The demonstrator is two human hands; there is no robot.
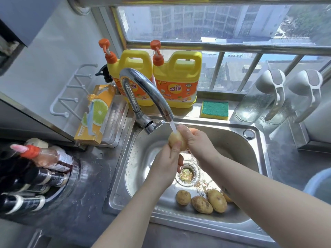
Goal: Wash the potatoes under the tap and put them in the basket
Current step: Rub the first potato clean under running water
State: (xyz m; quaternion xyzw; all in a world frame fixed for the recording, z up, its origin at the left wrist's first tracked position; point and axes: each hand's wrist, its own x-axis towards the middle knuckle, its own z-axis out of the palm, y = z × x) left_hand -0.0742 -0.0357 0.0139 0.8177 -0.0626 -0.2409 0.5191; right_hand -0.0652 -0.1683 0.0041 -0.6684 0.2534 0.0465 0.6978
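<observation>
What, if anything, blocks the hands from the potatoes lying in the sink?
Nothing visible. The left hand and right hand grip one potato under the tap; the loose potatoes lie uncovered in the sink, one partly hidden by the right forearm.

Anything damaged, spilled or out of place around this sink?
The orange citrus-print box left of the tap has a torn, ragged lid flap. The drain strainer holds yellowish scraps. Otherwise nothing stands out.
</observation>
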